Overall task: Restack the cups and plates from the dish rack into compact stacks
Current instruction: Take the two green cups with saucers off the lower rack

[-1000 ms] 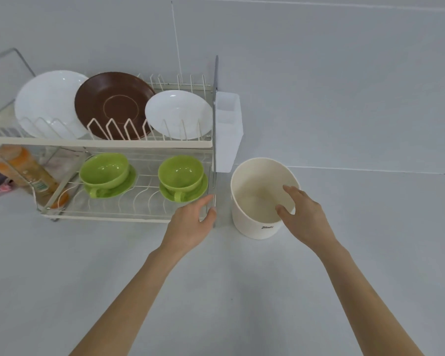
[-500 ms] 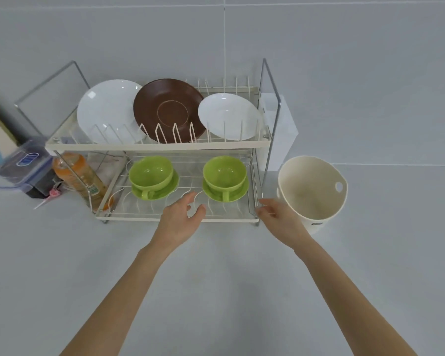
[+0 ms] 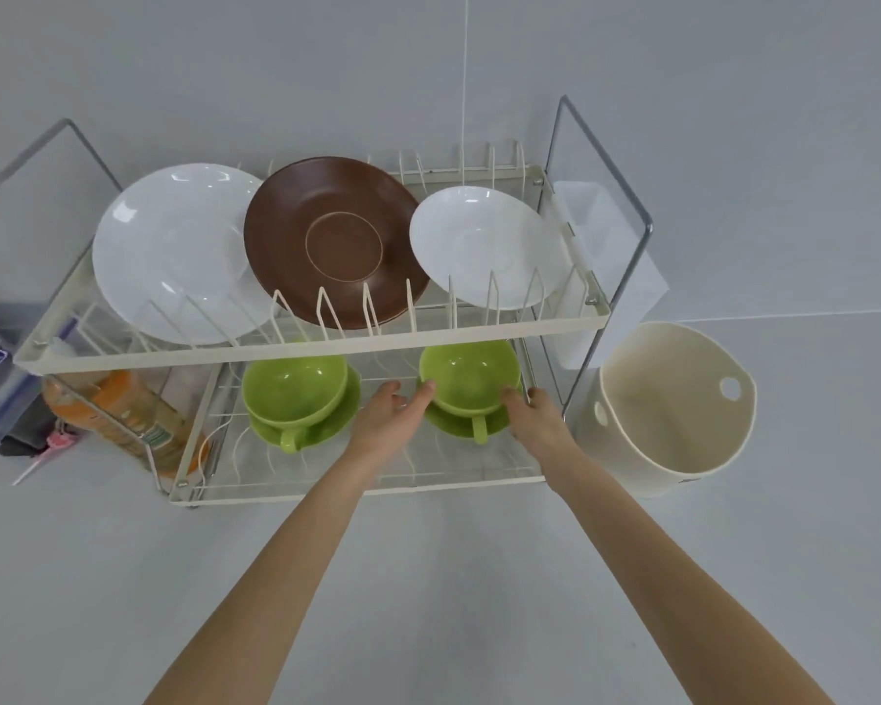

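Grey surface (image 3: 453, 577), two-tier dish rack (image 3: 326, 343).
Left hand (image 3: 385, 424) and right hand (image 3: 540, 422) grasp the green cup (image 3: 469, 376) between them.

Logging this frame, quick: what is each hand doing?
Left hand: fingers touch the right green cup; grip cannot be told.
Right hand: fingers at that cup's other side; grip cannot be told.

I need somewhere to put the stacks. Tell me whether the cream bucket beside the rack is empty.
Empty, as far as visible: the cream bucket stands upright and open-topped, and its inside shows only bare wall and floor. The near part of the floor is hidden by its rim.
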The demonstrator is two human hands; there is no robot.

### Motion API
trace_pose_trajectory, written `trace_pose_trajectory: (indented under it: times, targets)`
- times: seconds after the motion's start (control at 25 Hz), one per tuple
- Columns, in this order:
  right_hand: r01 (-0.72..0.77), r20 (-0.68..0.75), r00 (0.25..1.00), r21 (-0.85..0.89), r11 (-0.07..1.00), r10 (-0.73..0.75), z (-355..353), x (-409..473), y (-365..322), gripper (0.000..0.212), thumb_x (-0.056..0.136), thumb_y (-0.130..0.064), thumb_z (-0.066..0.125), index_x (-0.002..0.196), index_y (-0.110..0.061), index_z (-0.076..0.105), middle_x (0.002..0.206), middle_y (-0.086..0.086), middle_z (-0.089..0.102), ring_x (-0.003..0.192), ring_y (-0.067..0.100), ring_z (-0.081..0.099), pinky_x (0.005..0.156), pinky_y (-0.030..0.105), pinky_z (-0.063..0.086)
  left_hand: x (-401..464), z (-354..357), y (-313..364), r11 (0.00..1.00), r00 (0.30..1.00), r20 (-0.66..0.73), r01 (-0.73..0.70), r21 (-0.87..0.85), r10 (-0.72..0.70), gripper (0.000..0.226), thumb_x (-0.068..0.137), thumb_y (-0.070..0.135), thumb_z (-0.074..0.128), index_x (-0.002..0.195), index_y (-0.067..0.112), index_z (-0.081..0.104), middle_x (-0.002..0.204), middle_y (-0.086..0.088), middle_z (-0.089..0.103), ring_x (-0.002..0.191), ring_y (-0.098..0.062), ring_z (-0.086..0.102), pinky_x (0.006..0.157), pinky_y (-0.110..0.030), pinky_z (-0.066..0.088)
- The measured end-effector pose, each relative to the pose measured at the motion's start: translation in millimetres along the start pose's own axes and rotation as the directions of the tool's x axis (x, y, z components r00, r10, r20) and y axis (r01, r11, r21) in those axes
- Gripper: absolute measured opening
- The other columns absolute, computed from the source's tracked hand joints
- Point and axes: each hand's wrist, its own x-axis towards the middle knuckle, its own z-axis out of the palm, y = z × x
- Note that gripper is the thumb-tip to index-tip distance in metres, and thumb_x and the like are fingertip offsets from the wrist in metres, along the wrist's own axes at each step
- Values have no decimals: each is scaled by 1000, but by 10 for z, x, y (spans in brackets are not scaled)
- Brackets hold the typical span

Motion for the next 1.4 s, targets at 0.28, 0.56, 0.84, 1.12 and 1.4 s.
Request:
trace_pose_trajectory:
  times: [0.28, 0.56, 0.84, 1.12, 1.4]
  targets:
    - [19, -76, 997, -58, 998, -24, 94, 251, 16, 29, 93, -25, 39, 68, -11, 40, 67, 2, 39, 60, 18, 38, 48, 26, 26, 299, 143, 17, 981, 999, 28, 45, -189, -40, 35, 88, 31, 50, 106, 3, 60, 113, -17, 67, 103, -28, 65, 94, -36, 51]
    - [116, -57, 992, 3, 993, -116, 62, -119, 106, 35, 88, -15, 45, 56, -14, 32, 56, -1, 30, 51, 13, 29, 48, 25, 23, -46, 82, -88, 940, 999, -13, 35, -338, -43, 21, 87, 18, 51, 99, 4, 61, 106, -16, 65, 99, -25, 63, 73, -22, 55]
    - [114, -65, 992, 140, 984, -106, 35, -765, 654, 24, 86, -19, 50, 94, 1, 60, 82, 12, 56, 79, 23, 52, 86, 46, 49, -893, 131, -455, 902, 997, -65, -1, -431, -29, 36, 86, 18, 56, 120, 8, 54, 119, -5, 59, 98, -21, 63, 63, -10, 54]
    - [22, -67, 998, 226, 974, -7, 16, -1172, 1121, 8, 87, -16, 53, 83, -20, 56, 92, 10, 62, 104, 34, 60, 97, 48, 47, -1308, 347, -889, 905, 998, -30, 38, -423, -55, 34, 86, 16, 57, 119, 9, 55, 112, -4, 59, 80, -6, 63, 58, -4, 52]
    - [-47, -46, 997, 215, 975, 59, 77, -1049, 1349, 9, 88, -16, 52, 94, -15, 59, 95, 6, 62, 106, 30, 59, 99, 47, 46, -1203, 464, -1076, 920, 996, -11, 73, -386, -84, 35, 84, 20, 60, 118, 11, 55, 111, 0, 59, 90, -20, 66, 60, -6, 53]
